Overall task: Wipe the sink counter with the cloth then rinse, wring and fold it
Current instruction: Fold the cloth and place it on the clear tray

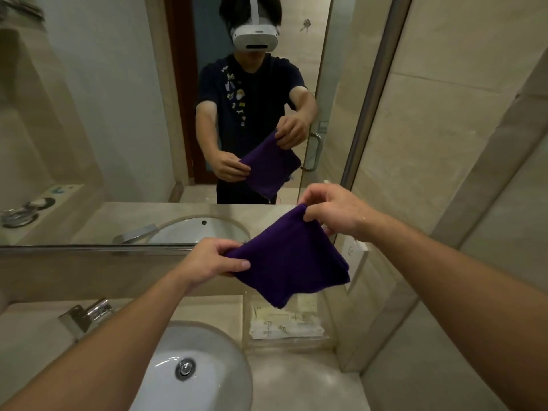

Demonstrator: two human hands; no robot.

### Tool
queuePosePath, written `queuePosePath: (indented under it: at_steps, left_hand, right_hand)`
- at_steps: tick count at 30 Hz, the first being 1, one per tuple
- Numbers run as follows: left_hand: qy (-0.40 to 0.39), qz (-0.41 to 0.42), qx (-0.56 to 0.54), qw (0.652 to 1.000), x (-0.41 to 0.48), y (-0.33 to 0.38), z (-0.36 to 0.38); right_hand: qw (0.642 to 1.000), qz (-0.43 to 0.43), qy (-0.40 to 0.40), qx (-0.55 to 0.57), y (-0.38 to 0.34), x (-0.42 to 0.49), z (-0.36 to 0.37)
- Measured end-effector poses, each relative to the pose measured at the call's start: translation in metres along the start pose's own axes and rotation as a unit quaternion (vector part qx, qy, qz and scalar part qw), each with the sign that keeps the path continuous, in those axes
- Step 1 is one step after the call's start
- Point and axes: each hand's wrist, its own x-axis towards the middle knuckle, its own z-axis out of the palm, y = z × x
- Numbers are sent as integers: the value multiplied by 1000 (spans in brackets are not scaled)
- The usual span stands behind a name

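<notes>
Here both hands, left (209, 261) and right (332, 210), pinch the folded cloth (289, 262) in closed fingers above the worktop (296, 381); sink (192, 366) at 7 o'clock, clear tray (284, 324) beneath.

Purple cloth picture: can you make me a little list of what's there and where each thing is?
cloth: purple cloth, folded, held in the air above the counter
left hand: left hand pinches the cloth's near-left corner
right hand: right hand pinches its top corner
sink: white sink, below the left arm, drain plug in the middle
tap: shiny tap, left of the sink
tray: clear tray with packets, under the cloth
</notes>
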Motion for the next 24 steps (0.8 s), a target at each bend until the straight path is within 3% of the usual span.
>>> queuePosePath:
  at_steps: [3, 7, 12, 20, 24]
  left_hand:
    - [13, 25, 34, 999, 12, 7, -13]
    - [-3, 50, 40, 998, 25, 18, -24]
    - [-39, 64, 27, 997, 37, 2, -14]
    - [-114, -32, 30, 993, 53, -56, 24]
    - [-109, -76, 11, 991, 61, -87, 46]
  right_hand:
    - [998, 45, 49, -21, 16, 3, 6]
    - [989, 98, 106, 34, 37, 2, 20]
    - [986, 118, 110, 50, 61, -8, 38]
    - [964, 245, 96, 46, 122, -9, 71]
    - [943, 309, 86, 88, 158, 7, 87]
